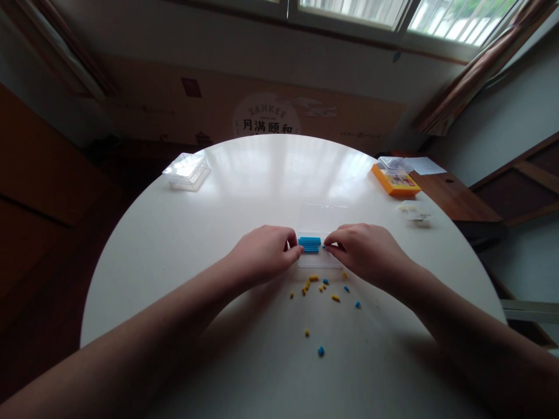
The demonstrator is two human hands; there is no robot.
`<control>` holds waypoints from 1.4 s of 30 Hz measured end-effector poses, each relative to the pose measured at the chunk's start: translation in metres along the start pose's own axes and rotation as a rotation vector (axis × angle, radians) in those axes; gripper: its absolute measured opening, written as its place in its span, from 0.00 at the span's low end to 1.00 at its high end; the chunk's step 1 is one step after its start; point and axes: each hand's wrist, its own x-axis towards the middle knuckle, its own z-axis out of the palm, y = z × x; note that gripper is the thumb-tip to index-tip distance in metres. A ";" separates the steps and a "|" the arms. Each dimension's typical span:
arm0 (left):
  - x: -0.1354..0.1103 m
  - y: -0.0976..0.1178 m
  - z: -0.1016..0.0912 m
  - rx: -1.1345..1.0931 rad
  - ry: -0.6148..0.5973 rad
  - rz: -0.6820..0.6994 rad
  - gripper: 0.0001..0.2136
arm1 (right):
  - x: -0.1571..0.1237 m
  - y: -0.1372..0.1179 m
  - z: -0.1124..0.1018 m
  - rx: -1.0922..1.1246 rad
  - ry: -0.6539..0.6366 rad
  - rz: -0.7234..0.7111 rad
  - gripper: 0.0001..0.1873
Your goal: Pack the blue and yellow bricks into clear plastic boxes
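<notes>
A shallow clear plastic box [329, 259] lies on the round white table, its clear lid [323, 216] folded back on the far side. Rows of small blue bricks [309, 244] fill its left part. My left hand [271, 251] grips the box's left edge, with the thumb tip beside the bricks. From the right, my right hand [364, 249] pinches a tiny blue brick [324, 247] between thumb and forefinger, just right of the rows. Loose yellow bricks [313, 279] and blue bricks [357, 305] lie scattered on the near side of the box.
At the far left of the white table [174, 262] stands another clear box [187, 171]. An orange box [396, 180] with clear plastic on top sits far right, near a small clear bag [416, 214]. Beyond the table's right edge is a brown wooden surface [445, 189].
</notes>
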 end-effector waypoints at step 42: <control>0.001 -0.002 0.001 -0.019 -0.017 -0.023 0.18 | 0.003 -0.005 0.005 -0.028 0.034 0.031 0.13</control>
